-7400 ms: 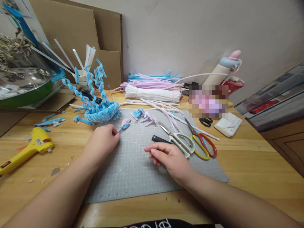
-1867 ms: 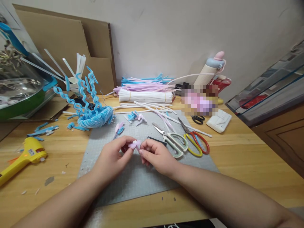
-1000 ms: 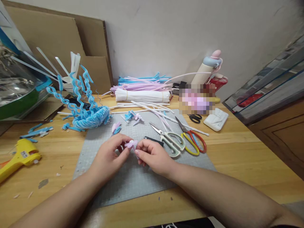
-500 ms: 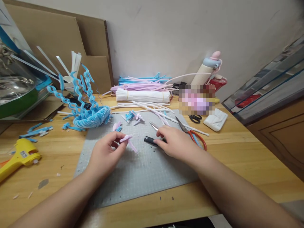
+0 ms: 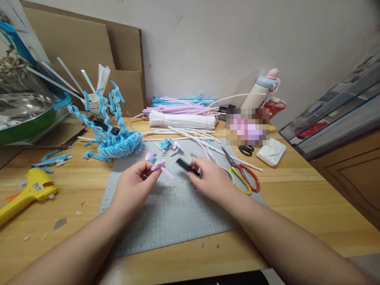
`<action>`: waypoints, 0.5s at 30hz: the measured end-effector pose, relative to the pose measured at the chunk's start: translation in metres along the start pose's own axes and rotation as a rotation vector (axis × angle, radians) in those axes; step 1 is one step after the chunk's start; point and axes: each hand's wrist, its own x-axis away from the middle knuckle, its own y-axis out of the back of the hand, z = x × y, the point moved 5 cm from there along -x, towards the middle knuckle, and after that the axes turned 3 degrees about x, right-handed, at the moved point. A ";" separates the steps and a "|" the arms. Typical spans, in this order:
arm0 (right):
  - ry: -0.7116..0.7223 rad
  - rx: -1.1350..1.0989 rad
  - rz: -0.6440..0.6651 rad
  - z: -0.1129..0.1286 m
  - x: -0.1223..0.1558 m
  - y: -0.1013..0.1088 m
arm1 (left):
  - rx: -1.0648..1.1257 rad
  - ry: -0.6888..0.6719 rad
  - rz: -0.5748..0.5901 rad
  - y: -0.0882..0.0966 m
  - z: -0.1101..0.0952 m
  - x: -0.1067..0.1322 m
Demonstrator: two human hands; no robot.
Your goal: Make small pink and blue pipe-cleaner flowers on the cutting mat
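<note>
My left hand [image 5: 135, 184] pinches a small lilac pipe-cleaner piece [image 5: 159, 166] between thumb and fingers, with one strand sticking out to the right. My right hand [image 5: 210, 178] is closed round a slim black stick-like tool [image 5: 186, 165], slightly blurred, whose exact kind I cannot make out. Its free end points up and left toward the lilac piece, apart from it. A metal tip [image 5: 193, 156] shows just beyond the right fingers; the rest of that tool is partly hidden. Both hands are over the grey cutting mat [image 5: 142, 233]. Lilac and blue pipe-cleaner bits [image 5: 170, 145] lie beyond them.
Scissors with red and yellow handles [image 5: 245, 180] lie right of my right hand. A blue fuzzy pipe-cleaner basket [image 5: 120, 144] stands at left, near a yellow glue gun [image 5: 38, 186]. Bundled white pipe cleaners [image 5: 182, 120], a bottle [image 5: 255, 95] and a white case [image 5: 270, 152] are behind.
The black tool has turned and lifted slightly, its free end now nearer the lilac piece. My right hand has shifted, uncovering yellow scissor handles. The whole view has shifted slightly.
</note>
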 end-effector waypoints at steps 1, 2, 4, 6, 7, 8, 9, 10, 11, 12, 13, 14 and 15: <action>-0.049 0.027 -0.086 -0.012 -0.007 0.007 | -0.013 -0.004 0.005 0.000 0.000 0.000; -0.106 0.074 -0.149 -0.025 -0.014 0.013 | -0.026 -0.007 0.013 -0.001 0.000 0.000; -0.199 0.164 -0.201 -0.051 -0.027 0.020 | -0.055 -0.008 0.035 -0.003 0.002 0.000; -0.236 0.212 -0.171 -0.068 -0.037 0.021 | -0.076 -0.014 0.060 -0.005 0.003 0.000; -0.238 0.218 -0.160 -0.071 -0.038 0.021 | -0.085 -0.020 0.068 -0.006 0.003 0.000; -0.235 0.225 -0.158 -0.071 -0.038 0.023 | -0.093 -0.026 0.074 -0.007 0.004 0.000; -0.227 0.239 -0.165 -0.069 -0.036 0.026 | -0.098 -0.031 0.074 -0.007 0.004 0.000; -0.225 0.261 -0.169 -0.064 -0.031 0.030 | -0.096 -0.032 0.071 -0.008 0.005 0.000; -0.215 0.312 -0.165 -0.057 -0.026 0.034 | -0.086 -0.034 0.064 -0.007 0.005 0.001; -0.224 0.373 -0.112 -0.051 -0.019 0.036 | -0.067 -0.038 0.054 -0.007 0.005 0.001; -0.256 0.422 0.009 -0.047 -0.012 0.035 | -0.042 -0.047 0.041 -0.006 0.005 0.001; -0.284 0.465 0.139 -0.044 -0.005 0.032 | -0.014 -0.062 0.023 -0.005 0.004 0.001; -0.313 0.505 0.239 -0.042 0.003 0.030 | 0.017 -0.079 0.002 -0.004 0.003 0.002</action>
